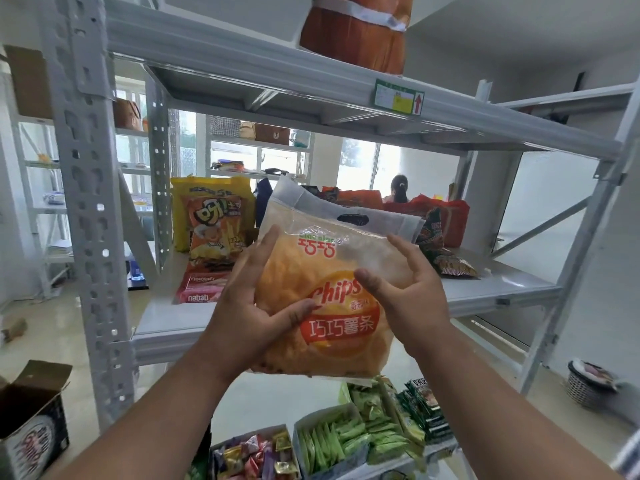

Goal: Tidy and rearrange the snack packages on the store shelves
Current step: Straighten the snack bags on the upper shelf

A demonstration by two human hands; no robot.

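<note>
Two bare hands hold a large clear chips bag (pixel 322 306) at the centre of the frame, in front of a grey metal shelving rack (pixel 346 88) that fills most of the view. The rack's middle shelf (pixel 502 282) runs across the frame behind the bag; its upper shelf crosses the top, with an orange bundle (pixel 353 32) standing on it at top centre and a green-and-yellow label (pixel 399 97) stuck to its front edge. The bag is upright, tilted slightly, printed with "Chips" and a red band of Chinese characters, its white handle strip pointing up. The left hand (pixel 249 306) grips the bag's left side, fingers (pixel 256 251) curled behind it and thumb pressed across the front. The right hand (pixel 405 289) touches the bag's right edge, thumb on the front and fingers loosely bent and spread beside it.

On the middle shelf at centre left, a yellow snack pack (pixel 211 206) stands behind an orange fries packet (pixel 214 233), with a red nabati wafer pack (pixel 201 285) lying flat in front. Red and dark packets (pixel 443 223) sit at centre right. At the bottom, open boxes hold green sachets (pixel 332 441) and mixed wrapped candies (pixel 256 455). An open cardboard carton (pixel 31 410) sits at lower left, a small woven basket (pixel 588 382) on the floor at lower right.
</note>
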